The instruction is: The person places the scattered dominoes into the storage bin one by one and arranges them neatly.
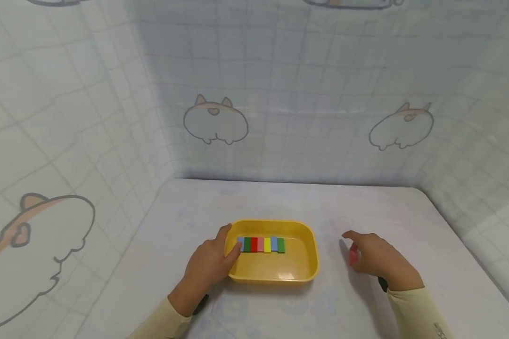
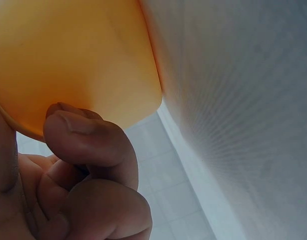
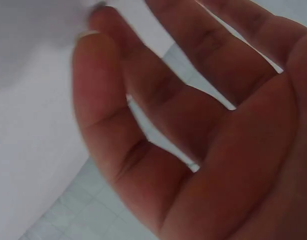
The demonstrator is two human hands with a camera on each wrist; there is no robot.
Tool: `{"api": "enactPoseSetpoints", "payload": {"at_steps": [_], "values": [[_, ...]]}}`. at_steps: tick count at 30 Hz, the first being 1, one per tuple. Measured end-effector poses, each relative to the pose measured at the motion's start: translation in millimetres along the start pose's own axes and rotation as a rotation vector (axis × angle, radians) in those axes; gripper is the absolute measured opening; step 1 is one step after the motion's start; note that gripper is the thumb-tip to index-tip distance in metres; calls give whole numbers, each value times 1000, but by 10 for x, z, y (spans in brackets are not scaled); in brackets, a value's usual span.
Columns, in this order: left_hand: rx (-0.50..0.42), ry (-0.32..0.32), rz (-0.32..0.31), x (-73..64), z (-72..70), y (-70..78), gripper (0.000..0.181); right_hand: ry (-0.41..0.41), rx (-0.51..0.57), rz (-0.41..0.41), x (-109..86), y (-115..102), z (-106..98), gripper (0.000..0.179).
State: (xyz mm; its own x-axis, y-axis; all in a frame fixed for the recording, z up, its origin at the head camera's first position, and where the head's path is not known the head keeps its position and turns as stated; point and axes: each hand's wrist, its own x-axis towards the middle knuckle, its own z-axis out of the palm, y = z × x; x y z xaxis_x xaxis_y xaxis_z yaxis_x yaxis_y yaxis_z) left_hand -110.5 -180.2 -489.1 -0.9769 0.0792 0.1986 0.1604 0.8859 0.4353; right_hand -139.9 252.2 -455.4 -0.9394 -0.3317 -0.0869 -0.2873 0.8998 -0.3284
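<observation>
My left hand [image 1: 209,259] grips the left side of a shallow yellow tray [image 1: 271,270], its thumb over the rim. In the left wrist view, curled fingers [image 2: 88,140] press the tray's outer wall [image 2: 108,60]. Inside the tray, several small coloured tiles [image 1: 254,245] lie side by side in a row: blue, green, red, pink and yellow among them. To the right of the tray is my right hand [image 1: 375,254], with a pinkish-red patch [image 1: 353,255] under its index finger. The right wrist view shows the thumb [image 3: 96,85] meeting a fingertip; I cannot tell whether they hold something.
The tray stands on a pale table [image 1: 339,202]. Hanging cloth with a grid and cartoon animal print [image 1: 280,127] closes in the back and both sides.
</observation>
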Motion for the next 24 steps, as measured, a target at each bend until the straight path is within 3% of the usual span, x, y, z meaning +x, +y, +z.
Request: {"api": "enactPoseSetpoints", "payload": {"at_steps": [5,10,15,24], "values": [[3,-1,7,-11,-1,14,64,-36,32,8,48,-21,-27,67],[1,-12,-2,-15,7,34,65,-22,39,-18,117,-47,-54,63],[16,-13,5,-20,2,38,66,32,52,-27,183,-174,-121,62],[22,3,5,-28,-26,14,66,202,58,-180,326,-517,-245,57]]}}
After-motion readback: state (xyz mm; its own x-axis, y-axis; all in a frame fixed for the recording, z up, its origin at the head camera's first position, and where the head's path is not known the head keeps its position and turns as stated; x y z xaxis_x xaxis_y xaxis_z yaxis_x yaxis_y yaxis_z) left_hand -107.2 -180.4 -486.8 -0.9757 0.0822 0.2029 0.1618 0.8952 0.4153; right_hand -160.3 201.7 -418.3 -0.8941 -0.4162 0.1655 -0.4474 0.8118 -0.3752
